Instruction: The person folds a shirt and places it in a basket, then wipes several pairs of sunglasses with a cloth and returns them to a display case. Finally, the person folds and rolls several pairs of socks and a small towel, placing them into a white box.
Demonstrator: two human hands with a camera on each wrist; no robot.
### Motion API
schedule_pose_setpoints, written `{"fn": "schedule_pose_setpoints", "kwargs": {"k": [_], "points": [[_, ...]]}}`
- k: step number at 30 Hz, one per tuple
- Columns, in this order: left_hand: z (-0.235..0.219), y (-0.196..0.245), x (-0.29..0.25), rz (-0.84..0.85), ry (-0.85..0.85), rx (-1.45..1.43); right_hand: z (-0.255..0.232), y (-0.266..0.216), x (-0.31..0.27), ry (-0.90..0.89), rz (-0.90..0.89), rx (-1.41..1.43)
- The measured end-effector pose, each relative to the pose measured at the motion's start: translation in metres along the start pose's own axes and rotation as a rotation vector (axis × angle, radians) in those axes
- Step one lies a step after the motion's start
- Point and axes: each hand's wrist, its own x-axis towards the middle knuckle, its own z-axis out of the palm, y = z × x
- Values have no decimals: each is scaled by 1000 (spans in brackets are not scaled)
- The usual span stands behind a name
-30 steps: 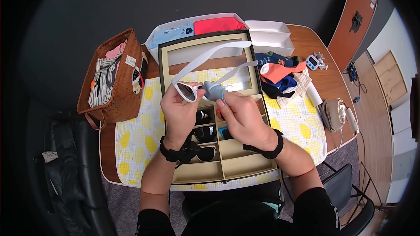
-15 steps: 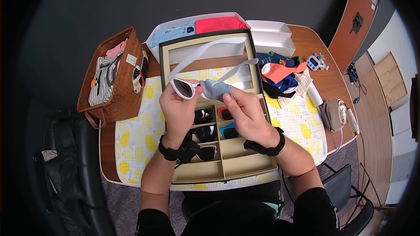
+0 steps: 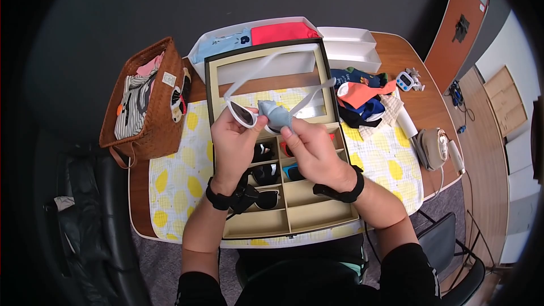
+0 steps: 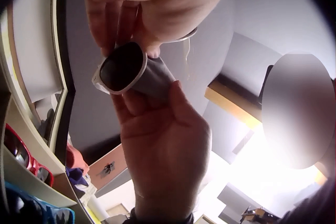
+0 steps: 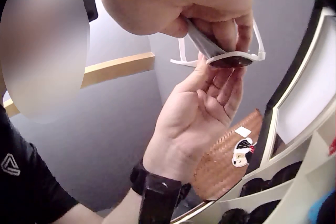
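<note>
White-framed sunglasses (image 3: 242, 115) are held up over the open compartment box, temples pointing away from the person. My left hand (image 3: 232, 146) pinches the frame beside the left lens. A grey-blue cloth (image 3: 275, 114) covers the other lens, and my right hand (image 3: 318, 153) grips the cloth there with thumb on the near side. In the left wrist view the dark lens (image 4: 124, 67) shows bare, with the cloth (image 4: 154, 78) next to it. From the right wrist, a lens edge (image 5: 231, 61) shows under the right fingers.
The box (image 3: 317, 214) holds black sunglasses (image 3: 265, 174), a red pair (image 4: 23, 158) and a blue pair (image 4: 39, 209). A woven basket (image 3: 150, 107) of clothes stands left. White bins (image 3: 351, 37) are behind; socks (image 3: 362, 96), a timer (image 3: 404, 81) and a beige device (image 3: 432, 148) lie right.
Half a second ago the cloth stretched rightward; now it is bunched higher over the lens. The right hand has shifted slightly left and down, and the sunglasses have tilted a little.
</note>
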Motion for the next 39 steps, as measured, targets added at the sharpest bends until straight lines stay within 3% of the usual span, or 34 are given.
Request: {"fn": "schedule_pose_setpoints", "kwargs": {"k": [2,3,4,6,10,12,14,20,22,24,25,27,28,30,33,39], "points": [[1,-1,1,-2,33,-17,-8,-4,3,-4,243,251],[1,-1,2,-3,65,-35,-4,4,6,130,116,367],[-1,-3,3,1,68,-35,-19,11,6,96,202,306],[-5,-7,6,-56,110,-49,-29,16,12,249,154,367],[-7,-9,9,-45,164,-88,-62,20,20,338,96,75],[-7,-12,9,-52,172,-92,-68,22,22,325,211,-424],[-5,-11,9,-50,171,-80,-62,27,24,348,192,-418],[4,6,1,29,101,101,-45,65,30,99,359,-79],[6,9,0,67,68,184,-43,68,29,112,384,-36],[7,11,-2,46,38,199,-37,70,29,196,446,305],[7,9,-2,45,38,201,-37,68,29,195,446,307],[7,1,-2,61,47,184,-38,60,30,162,567,567],[7,0,-1,64,48,184,-38,56,29,161,564,567],[7,-1,0,61,60,158,-37,48,26,24,456,885],[8,2,0,54,82,130,-34,36,29,36,549,915],[9,2,-3,63,64,89,-22,56,25,-19,498,734]]}}
